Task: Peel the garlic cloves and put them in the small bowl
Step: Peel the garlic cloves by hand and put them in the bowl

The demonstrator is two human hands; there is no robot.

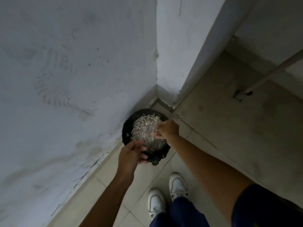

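A round bin [126, 128] lined with a black bag stands on the floor in the corner of the room. It is heaped with pale garlic skins [145, 128]. My left hand [132, 154] hovers over the bin's near rim with its fingers stretched out and slightly blurred, holding nothing that I can see. My right hand [167, 130] is over the right side of the heap, fingers bent towards the skins. Whether it pinches any skins is unclear. No garlic cloves and no small bowl are in view.
White walls [73, 79] meet in the corner just behind the bin. A beige tiled floor [221, 120] spreads to the right, with a door stop [241, 95] on it. My two white shoes [167, 194] stand on the tiles just in front of the bin.
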